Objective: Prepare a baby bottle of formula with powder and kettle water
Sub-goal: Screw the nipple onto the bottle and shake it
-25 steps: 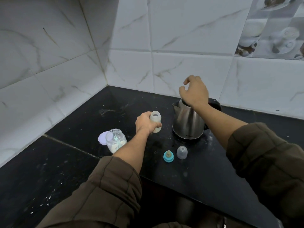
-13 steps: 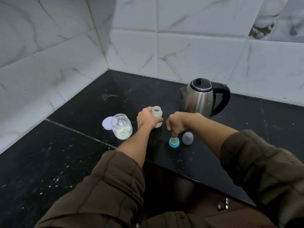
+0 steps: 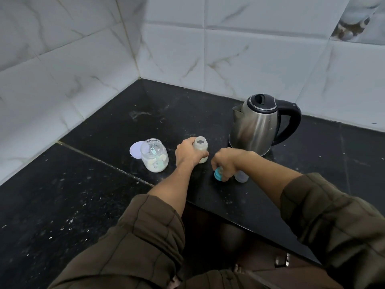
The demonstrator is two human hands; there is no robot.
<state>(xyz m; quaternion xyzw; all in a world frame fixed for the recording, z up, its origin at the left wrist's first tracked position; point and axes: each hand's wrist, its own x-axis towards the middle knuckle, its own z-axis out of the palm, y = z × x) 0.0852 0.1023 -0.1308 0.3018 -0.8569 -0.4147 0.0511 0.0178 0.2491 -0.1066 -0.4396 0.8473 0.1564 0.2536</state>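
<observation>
One camera on the person's head, high up, looking forward and down, black counter (image 3: 62, 205) close below, sleeves (image 3: 145, 236) very near at the bottom, left hand (image 3: 188, 152) and right hand (image 3: 226, 163) in the middle, wall corner (image 3: 138, 59) far ahead

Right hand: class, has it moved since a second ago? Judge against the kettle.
Yes. The right hand left the lid of the kettle and came down in front of it, where it now grips the teal teat ring.

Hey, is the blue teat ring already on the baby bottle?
No, the baby bottle held by the left hand has an open, uncovered mouth, while the right hand grips the blue teat ring beside it.
</observation>
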